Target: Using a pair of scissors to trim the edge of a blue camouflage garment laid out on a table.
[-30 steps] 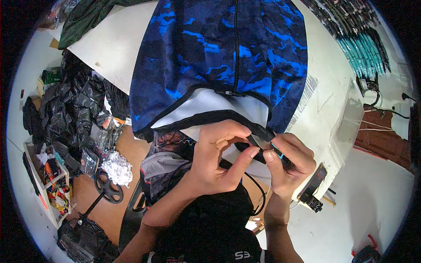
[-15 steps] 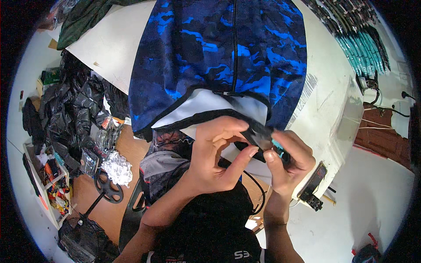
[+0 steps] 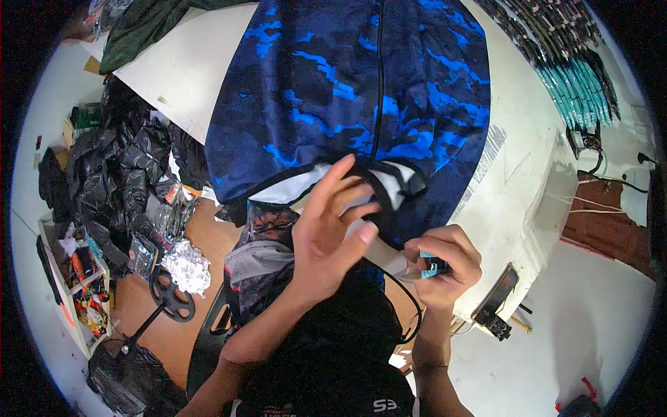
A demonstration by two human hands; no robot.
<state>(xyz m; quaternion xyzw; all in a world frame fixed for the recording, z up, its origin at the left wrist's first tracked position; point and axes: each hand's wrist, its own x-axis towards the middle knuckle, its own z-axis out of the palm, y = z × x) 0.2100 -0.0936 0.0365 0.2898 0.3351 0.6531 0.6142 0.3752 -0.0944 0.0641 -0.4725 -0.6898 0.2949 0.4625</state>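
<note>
A blue camouflage jacket point(image 3: 347, 90) with a black zip lies on the white table, its hem toward me. The black-edged hem is partly turned up, and white lining point(image 3: 292, 186) shows under it. My left hand point(image 3: 323, 233) is open at the hem, its fingers apart and somewhat blurred. To its right, my right hand point(image 3: 451, 267) is closed round a small teal-and-black tool point(image 3: 432, 264); most of it is hidden by the fingers, so its exact kind is unclear. A pale, blurred strip runs between the two hands, and I cannot make out what it is.
Black plastic bags point(image 3: 125, 167) are heaped left of the white table point(image 3: 177, 69). A dark phone-like device point(image 3: 497, 295) lies at the table's right edge. Several teal and black packets point(image 3: 577, 87) are stacked at the far right. Grey and dark cloth point(image 3: 257, 267) hangs below the hem.
My left hand's fingers have spread and it has come away from my right hand. My right hand has moved slightly down and left. The hem's raised flap has folded over.
</note>
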